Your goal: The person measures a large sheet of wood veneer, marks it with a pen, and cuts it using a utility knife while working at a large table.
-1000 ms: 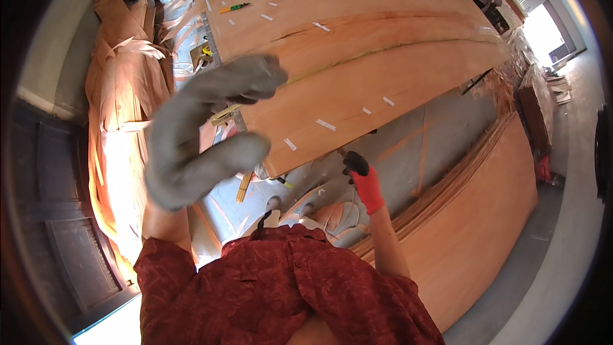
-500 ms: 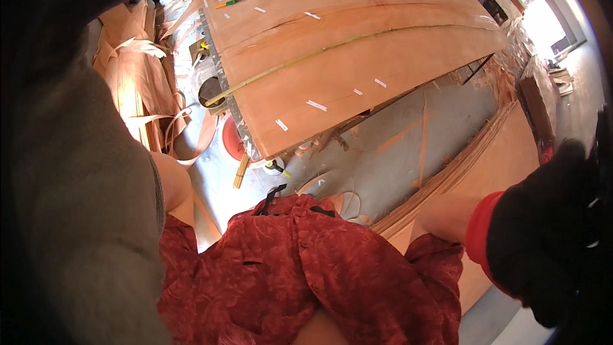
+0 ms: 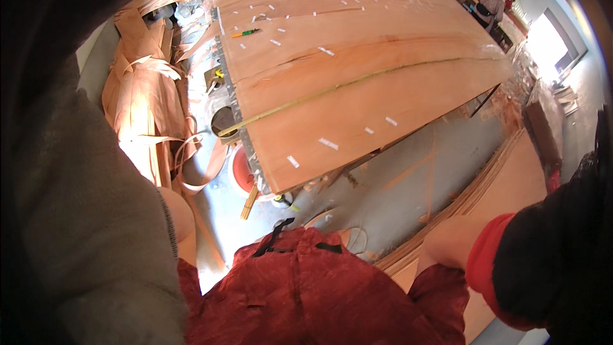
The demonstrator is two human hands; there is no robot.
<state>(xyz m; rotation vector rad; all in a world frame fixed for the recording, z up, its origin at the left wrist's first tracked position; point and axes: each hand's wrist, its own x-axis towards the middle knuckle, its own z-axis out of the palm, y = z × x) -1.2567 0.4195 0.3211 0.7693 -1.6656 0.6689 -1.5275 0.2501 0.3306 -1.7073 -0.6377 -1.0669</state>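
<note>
A dark red patterned garment (image 3: 287, 300) with black straps at its far edge spreads across the near part of the view, in front of my body. My left hand (image 3: 177, 220), beyond a grey sleeve, is at its left side; the fingers are hidden, but the hand looks closed on the cloth. On the right side my right hand (image 3: 447, 243), below a red cuff and black sleeve, also appears closed on the cloth, its fingertips out of sight. Past the garment lies a large wood veneer sheet (image 3: 357, 102) on a low table, with white tape pieces and a long yellowish strip (image 3: 345, 84).
A green and orange hand tool (image 3: 246, 33) rests on the sheet. Stacked veneer strips (image 3: 143, 99) stand left; more veneer sheets (image 3: 504, 198) lie right. Beside the table's left edge are a dark round container (image 3: 225, 121) and a red bucket (image 3: 240, 169). A person (image 3: 493, 6) is at the far right.
The view has tipped upward, so the table sits lower and more of its far end shows. The garment's far edge is lower in the picture. Both hands remain at its sides.
</note>
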